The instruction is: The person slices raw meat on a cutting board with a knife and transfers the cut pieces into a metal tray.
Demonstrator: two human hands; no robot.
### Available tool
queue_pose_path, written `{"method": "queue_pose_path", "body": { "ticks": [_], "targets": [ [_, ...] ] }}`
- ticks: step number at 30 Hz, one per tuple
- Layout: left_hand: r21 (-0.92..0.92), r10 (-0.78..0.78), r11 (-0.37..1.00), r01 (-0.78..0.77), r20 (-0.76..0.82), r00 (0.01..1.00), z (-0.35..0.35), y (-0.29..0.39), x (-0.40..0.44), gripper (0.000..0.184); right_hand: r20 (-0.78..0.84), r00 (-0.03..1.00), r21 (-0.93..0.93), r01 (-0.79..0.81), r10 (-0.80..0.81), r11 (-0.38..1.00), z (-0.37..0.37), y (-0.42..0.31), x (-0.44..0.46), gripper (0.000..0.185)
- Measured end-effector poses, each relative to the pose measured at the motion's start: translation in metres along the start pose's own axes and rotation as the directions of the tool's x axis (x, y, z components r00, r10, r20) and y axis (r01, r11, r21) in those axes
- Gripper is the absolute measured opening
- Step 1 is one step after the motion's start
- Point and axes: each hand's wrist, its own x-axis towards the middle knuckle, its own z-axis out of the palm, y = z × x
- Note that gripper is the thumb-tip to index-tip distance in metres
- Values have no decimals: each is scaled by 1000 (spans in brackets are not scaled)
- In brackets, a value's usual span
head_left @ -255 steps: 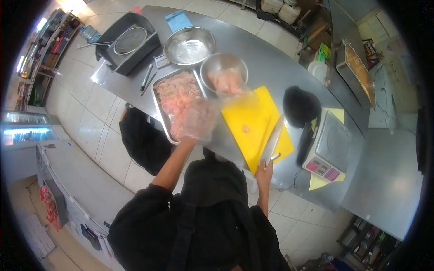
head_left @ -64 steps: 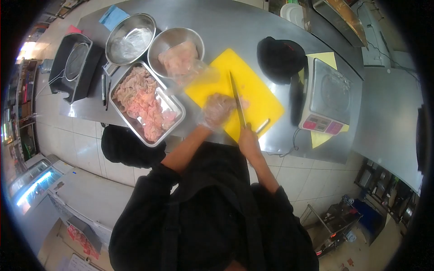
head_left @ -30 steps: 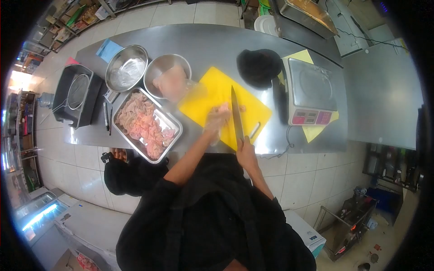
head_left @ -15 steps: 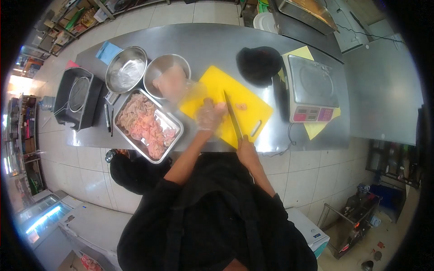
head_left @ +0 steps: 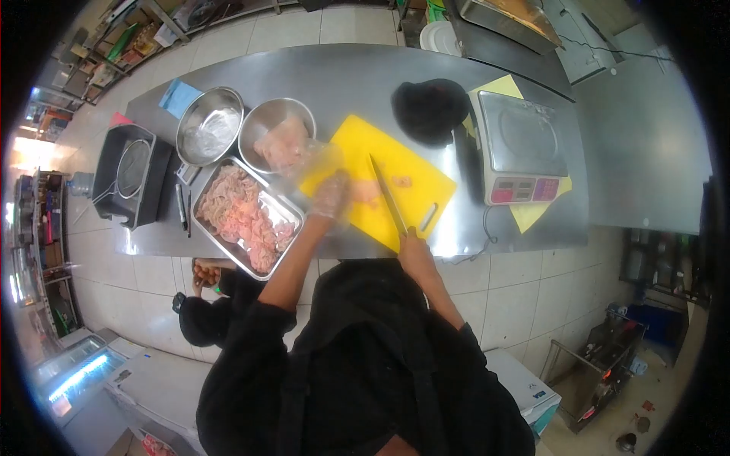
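My right hand point(head_left: 413, 249) is closed around the handle of a knife point(head_left: 389, 196), whose long blade lies slantwise over the yellow cutting board point(head_left: 418, 163). My left hand point(head_left: 331, 197), in a clear plastic glove, is over the board's left edge; its fingers are blurred. A pale pink piece of raw meat point(head_left: 366, 190) rests between that hand and the blade. Small meat scraps point(head_left: 401, 182) lie right of the knife. Beyond my left hand, more raw meat point(head_left: 285, 142) sits in a steel bowl point(head_left: 258, 114), with a clear plastic bag point(head_left: 318, 161) beside it.
A steel tray point(head_left: 298, 220) of cut meat stands left of my hand. Behind it are a second steel bowl point(head_left: 207, 129) and a grey bin point(head_left: 148, 190) with a strainer. A scale point(head_left: 521, 144) and a black cap-like thing point(head_left: 432, 110) are at right. Another person point(head_left: 205, 319) crouches at lower left.
My left hand has moved left, off the meat, which now lies uncovered on the board. The knife stays in my right hand in nearly the same place. The person below has shifted.
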Motion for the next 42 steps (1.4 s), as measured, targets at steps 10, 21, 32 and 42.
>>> {"method": "queue_pose_path", "body": {
  "ticks": [10, 21, 32, 42],
  "targets": [
    [4, 167, 986, -167, -34, 985, 26, -26, 1, 34, -26, 999, 63, -20, 22, 998, 9, 2, 2, 29],
    [-125, 51, 991, -45, 44, 998, 51, 40, 5, 23, -169, 986, 245, 37, 6, 969, 7, 12, -15, 34],
    [-943, 4, 246, 222, 230, 973, -10, 108, 7, 12, -270, 963, 365, 89, 14, 927, -20, 3, -23, 37],
    [-720, -309, 524, 456, 339, 889, 4, 76, -3, 38, -28, 1000, 100, -10, 13, 995, 9, 11, -16, 34]
  ]
}}
